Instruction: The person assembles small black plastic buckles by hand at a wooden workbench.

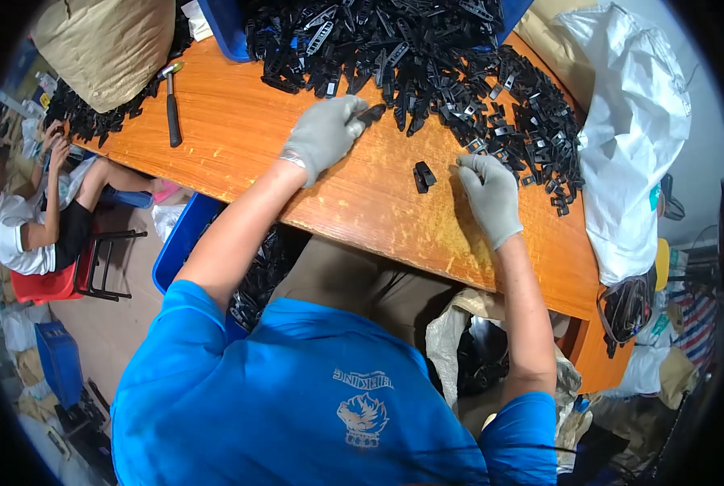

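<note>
While gripping a black clip (pixel 371 113) (gloved): left hand (pixel 323 134).

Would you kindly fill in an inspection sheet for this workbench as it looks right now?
Surface: orange wooden table, worn along the near edge.
Job's things: heap of black plastic parts; one assembled black piece lying apart.
Clutter: hammer, blue tray, tan sack.
Hands: gloved left hand pinches a black part; gloved right hand rests fingertips on the table.
Cables: nothing seen.
Surroundings: white sack at right, seated person at left.
</note>
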Motion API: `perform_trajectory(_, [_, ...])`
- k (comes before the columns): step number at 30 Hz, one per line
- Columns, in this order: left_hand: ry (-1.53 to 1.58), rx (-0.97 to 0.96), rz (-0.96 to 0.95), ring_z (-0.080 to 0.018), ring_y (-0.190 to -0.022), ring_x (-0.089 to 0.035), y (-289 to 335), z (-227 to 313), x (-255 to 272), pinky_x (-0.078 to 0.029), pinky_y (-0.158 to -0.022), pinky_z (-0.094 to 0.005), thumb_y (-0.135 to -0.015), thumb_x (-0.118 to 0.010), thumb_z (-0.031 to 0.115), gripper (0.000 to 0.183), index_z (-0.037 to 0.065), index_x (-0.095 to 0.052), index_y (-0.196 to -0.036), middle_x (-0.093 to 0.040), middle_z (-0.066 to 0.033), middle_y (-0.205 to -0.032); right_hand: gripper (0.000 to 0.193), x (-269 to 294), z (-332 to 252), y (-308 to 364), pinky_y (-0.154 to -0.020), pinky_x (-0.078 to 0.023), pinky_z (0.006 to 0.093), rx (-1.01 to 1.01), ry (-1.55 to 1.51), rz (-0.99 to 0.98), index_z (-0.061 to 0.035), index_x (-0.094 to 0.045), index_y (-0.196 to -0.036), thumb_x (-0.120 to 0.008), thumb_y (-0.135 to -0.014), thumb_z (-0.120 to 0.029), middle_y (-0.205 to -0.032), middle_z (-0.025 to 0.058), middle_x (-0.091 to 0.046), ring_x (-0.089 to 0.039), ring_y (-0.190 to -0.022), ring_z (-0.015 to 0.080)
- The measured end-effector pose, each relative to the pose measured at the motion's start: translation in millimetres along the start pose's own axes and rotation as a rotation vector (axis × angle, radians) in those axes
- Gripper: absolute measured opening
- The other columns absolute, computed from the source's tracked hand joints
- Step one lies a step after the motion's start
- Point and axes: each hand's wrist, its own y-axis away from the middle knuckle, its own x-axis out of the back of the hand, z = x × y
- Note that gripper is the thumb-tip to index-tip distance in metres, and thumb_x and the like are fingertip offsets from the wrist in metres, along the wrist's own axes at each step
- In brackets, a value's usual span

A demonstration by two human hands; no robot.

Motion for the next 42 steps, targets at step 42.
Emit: perform_trajectory(42, [-0.237, -0.294, -0.085, -0.0319, -0.117, -0.066, 54.2, 1.1, 10.2, -0.055, -0.098, -0.0492, -0.097, -0.076, 0.021, 0.014, 0.011, -0.075, -0.107, -0.069, -0.0072, -0.116, 0.028, -3.6, -20.7, 24.7, -0.079, -0.061, 0.0473, 0.151, 0.329, -0.128, -0.0152, -0.077, -0.119, -0.078, -0.092, -0.015, -0.108, 0.012, -0.069, -0.073, -0.094, 0.0355])
